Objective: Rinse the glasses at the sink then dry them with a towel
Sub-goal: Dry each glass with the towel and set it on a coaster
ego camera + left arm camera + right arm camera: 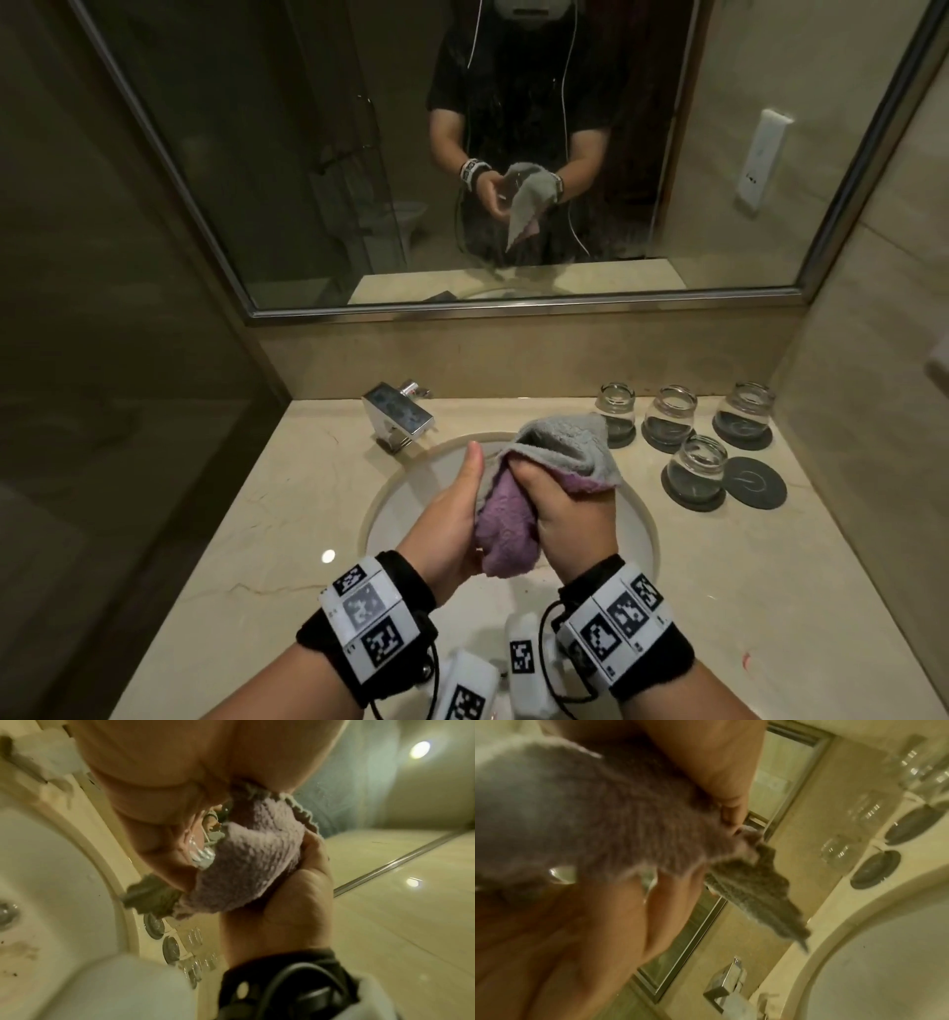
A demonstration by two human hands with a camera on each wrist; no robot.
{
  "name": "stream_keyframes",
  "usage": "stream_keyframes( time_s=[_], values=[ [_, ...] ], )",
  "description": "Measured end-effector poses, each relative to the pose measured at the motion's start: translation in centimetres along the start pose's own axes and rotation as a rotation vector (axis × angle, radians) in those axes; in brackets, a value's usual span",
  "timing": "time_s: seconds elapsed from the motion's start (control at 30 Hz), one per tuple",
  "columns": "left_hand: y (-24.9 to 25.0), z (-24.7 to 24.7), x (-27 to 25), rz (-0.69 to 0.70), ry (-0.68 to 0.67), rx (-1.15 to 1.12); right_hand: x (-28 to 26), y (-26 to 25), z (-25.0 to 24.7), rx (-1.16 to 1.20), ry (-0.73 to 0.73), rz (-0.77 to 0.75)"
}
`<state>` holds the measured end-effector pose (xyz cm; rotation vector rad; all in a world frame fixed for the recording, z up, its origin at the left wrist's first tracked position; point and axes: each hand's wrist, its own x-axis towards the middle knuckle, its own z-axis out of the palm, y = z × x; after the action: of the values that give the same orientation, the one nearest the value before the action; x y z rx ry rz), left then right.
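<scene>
Over the sink [411,493] my left hand [457,509] holds a clear glass [203,856], its fingers curled round it. The towel [565,442], grey on one side and purple on the other, hides almost all of the glass. Only a sliver of glass shows in the left wrist view, between my left fingers [159,791] and the towel [252,862]. My right hand [560,509] grips the bunched towel and presses it against the glass. In the right wrist view the towel [590,811] fills the upper left, blurred.
On the counter to the right, several glasses stand upside down on dark round coasters, the nearest one [698,470] beside a bare coaster [755,483]. A chrome faucet [398,416] sits behind the basin on the left. A mirror [257,154] covers the wall behind.
</scene>
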<state>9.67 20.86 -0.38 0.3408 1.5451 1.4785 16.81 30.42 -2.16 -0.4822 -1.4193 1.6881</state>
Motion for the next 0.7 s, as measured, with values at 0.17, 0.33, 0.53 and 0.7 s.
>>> stream_keyframes(
  time_s=[0.17, 0.33, 0.53, 0.7],
  values=[
    [0.4, -1.3, 0.6, 0.24, 0.167, 0.467, 0.4, 0.0, 0.3, -0.138, -0.026, 0.115],
    [1.3, -2.9, 0.2, 0.534, 0.102, 0.857, 0.8, -1.3, 0.3, 0.469, -0.277, 0.737],
    [0.7, -3.4, 0.3, 0.589, 0.134, 0.708, 1.3, -1.3, -0.2, 0.533, -0.465, 0.705],
    [2.2, -2.8, -0.4, 0.509, 0.172, 0.689, 1.0, -1.1, -0.4, 0.329, -0.487, 0.459]
  ],
)
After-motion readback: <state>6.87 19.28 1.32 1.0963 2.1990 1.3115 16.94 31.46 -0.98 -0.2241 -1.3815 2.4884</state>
